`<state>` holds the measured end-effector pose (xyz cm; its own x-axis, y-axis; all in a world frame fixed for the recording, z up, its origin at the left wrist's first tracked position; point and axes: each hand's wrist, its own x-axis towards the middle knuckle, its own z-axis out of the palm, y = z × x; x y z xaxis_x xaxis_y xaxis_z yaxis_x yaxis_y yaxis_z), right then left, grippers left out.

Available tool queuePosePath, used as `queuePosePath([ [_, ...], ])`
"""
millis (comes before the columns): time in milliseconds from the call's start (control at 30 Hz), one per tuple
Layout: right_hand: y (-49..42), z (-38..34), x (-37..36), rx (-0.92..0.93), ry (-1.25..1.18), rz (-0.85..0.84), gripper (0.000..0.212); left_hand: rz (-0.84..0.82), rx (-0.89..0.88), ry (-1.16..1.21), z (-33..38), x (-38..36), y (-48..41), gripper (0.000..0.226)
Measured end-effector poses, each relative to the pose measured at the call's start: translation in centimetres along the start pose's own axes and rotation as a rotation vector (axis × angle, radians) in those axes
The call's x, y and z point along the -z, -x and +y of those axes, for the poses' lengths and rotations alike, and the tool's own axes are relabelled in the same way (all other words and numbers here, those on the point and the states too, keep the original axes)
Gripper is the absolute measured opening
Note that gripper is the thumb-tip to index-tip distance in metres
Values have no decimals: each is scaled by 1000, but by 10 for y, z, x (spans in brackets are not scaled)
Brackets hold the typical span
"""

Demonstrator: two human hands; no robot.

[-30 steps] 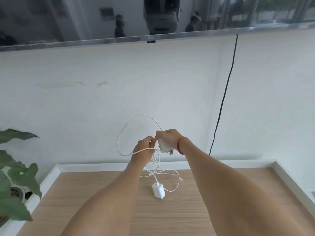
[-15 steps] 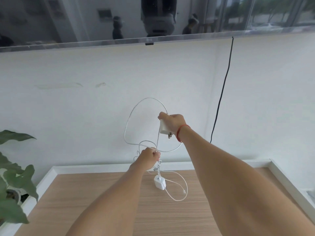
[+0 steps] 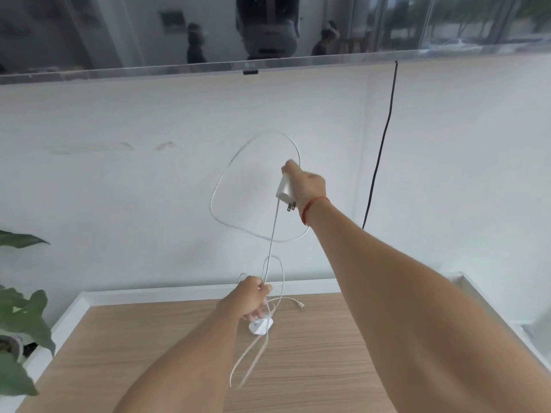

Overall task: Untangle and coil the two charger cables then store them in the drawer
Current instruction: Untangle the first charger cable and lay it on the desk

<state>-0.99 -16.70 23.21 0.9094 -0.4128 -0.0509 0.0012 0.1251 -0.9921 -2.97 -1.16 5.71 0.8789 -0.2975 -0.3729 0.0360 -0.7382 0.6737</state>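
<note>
One white adapter [image 3: 284, 189] is gripped in the right hand [image 3: 305, 186], held high. The tangled cables [image 3: 273, 228] are pinched in the left hand [image 3: 249, 299], low above the desk [image 3: 343, 338], with the second adapter [image 3: 261, 326] just beneath. A knot may be tightened if the taut strand is pulled harder. Wood-grain desk, white wall [image 3: 119, 204], black cord [image 3: 384, 150] and plant [image 3: 21, 323] are noted.

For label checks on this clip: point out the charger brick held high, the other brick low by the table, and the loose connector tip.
Raised charger brick [image 3: 283, 188]: head view, its white side face.
Lower charger brick [image 3: 260, 327]: head view, its white body.
Connector tip [image 3: 301, 305]: head view, the plug end.
</note>
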Motion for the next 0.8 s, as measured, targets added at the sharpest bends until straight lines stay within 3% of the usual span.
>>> queuePosePath([
  [133,4,-21,-3,65,152,-54,41,41,-66,-20,7,0,2,26],
  [533,20,46,1,-108,436,-173,37,139,29,-85,0,23,17,20],
  [667,28,80,6,-202,482,-158,37,228,33,-96,-15,23,24,42],
  [800,43,112,5,-272,504,-170,37,284,65,-104,-38,20,30,43],
])
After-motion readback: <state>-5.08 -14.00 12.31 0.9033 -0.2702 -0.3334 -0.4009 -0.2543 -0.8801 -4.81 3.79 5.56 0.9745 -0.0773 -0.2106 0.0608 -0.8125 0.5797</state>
